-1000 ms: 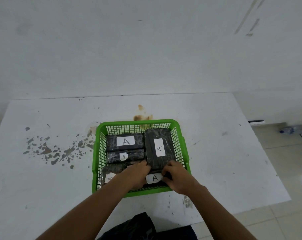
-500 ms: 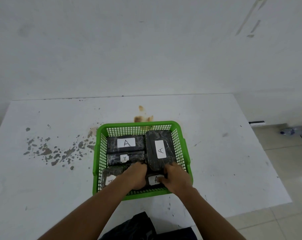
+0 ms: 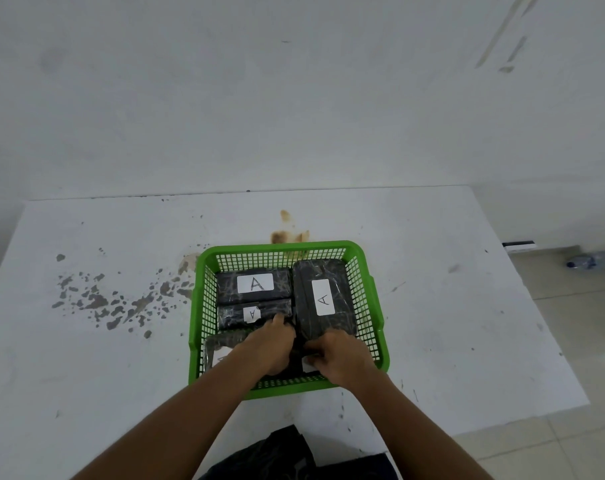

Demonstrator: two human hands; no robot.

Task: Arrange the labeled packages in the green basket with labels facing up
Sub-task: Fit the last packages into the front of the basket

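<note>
A green mesh basket (image 3: 370, 292) sits on the white table, holding several black wrapped packages with white "A" labels facing up. One lies at the back left (image 3: 254, 284), a narrower one (image 3: 245, 315) just in front of it, a long one (image 3: 323, 299) along the right side, and one at the front left (image 3: 218, 351) half hidden. My left hand (image 3: 268, 346) and my right hand (image 3: 339, 358) both press on a front package (image 3: 308, 364), whose label is mostly covered by my right hand's fingers.
The white table (image 3: 86, 368) carries grey paint specks at the left and a brown stain (image 3: 289, 232) behind the basket. A white wall rises behind. Tiled floor lies to the right with a small bottle (image 3: 580, 262). Dark clothing (image 3: 277, 455) shows below.
Both hands have slid deeper into the basket's front. My right hand now covers most of the front package's label, which was plainly readable a second ago.
</note>
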